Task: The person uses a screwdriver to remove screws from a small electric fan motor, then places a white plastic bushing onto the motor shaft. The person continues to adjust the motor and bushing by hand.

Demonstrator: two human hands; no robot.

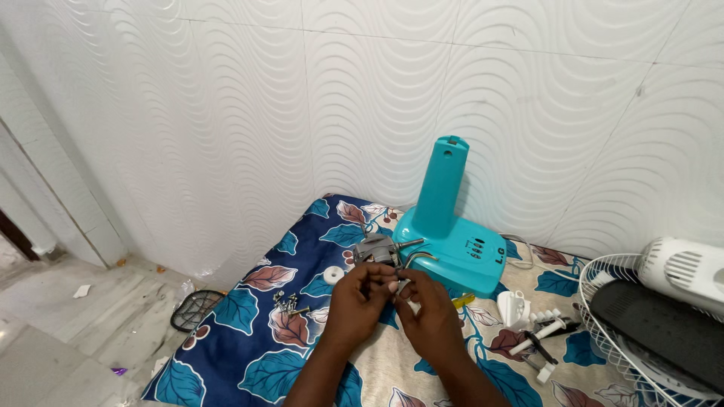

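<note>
Both hands meeting over the leaf-printed blanket [249,354], pinching at a small grey motor part [375,249] with bent metal rods sticking out. Left hand [360,300] curling its fingers narrow around the lower edge of the part; right hand [428,313] closing on a thin metal piece just under it, exact grip hidden by the knuckles. Part sitting just in front of the turquoise fan base [451,245], which is standing upright against the white wall. Loose screws [287,301] lying near the left wrist, a white ring [332,274] beside them, white plastic knobs [537,329] and a black tool off to the right, next to a wire fan guard [615,316]. Risking a slip: soft cloth giving no firm footing, so the small piece likely dropping and vanishing among the pattern, or screws rolling off towards the floor.
</note>
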